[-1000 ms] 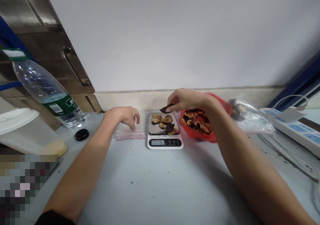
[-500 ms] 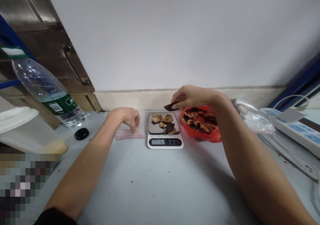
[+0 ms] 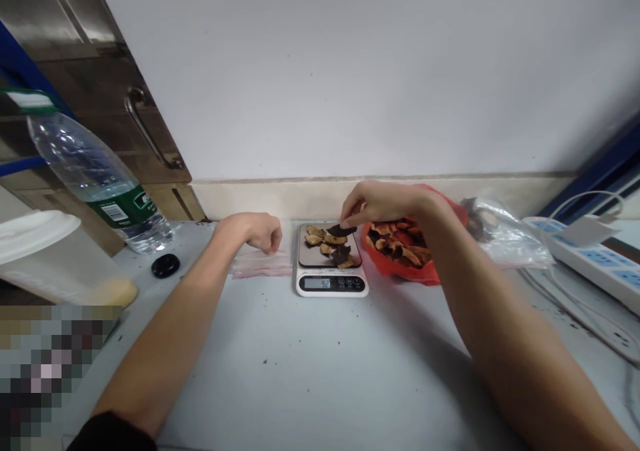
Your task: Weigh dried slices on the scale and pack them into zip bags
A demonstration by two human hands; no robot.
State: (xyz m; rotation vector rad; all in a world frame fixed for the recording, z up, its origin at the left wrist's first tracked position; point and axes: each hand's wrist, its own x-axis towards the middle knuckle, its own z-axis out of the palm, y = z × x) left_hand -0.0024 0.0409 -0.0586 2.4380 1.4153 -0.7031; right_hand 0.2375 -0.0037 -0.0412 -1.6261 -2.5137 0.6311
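Note:
My right hand [image 3: 376,201] pinches a dark dried slice [image 3: 342,230] between thumb and fingers, low over the back right of the kitchen scale [image 3: 310,264]. Several brown and tan dried slices [image 3: 342,255] lie on the scale's plate, and its display reads about 92, any decimal point being unclear. My left hand [image 3: 263,233] is closed with curled fingers, just above a stack of clear zip bags [image 3: 260,264] left of the scale; nothing shows in it. Right of the scale, partly behind my right forearm, an open red plastic bag [image 3: 400,272] holds many similar slices.
A tilted-looking water bottle [image 3: 100,171], a black round lid-like object [image 3: 165,265] and a white-lidded plastic container [image 3: 55,257] stand at left. A clear bag [image 3: 510,234], power strip [image 3: 595,251] and cables lie at right. Behind rises a white wall [image 3: 340,84].
My right hand has moved slightly left and down, bringing the dark slice over the scale plate. My left hand's fingers have lifted a little from the zip bags. The reading looks the same.

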